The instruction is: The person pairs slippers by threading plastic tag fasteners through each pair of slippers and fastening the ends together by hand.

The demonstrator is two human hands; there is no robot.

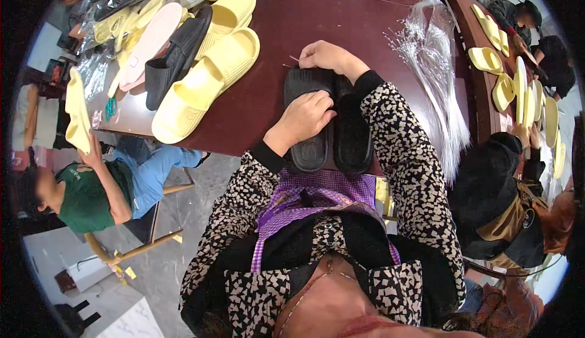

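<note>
The 2 black slippers (332, 125) are lying lengthwise toward the person; left hand (304, 117) fingers are pressing closed on top, right hand (326, 55) fingers are pinching the far end.

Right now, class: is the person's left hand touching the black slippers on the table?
Touching. The head view shows the left hand lying on top of the pair of black slippers, fingers pressed against the left one, with no gap.
</note>
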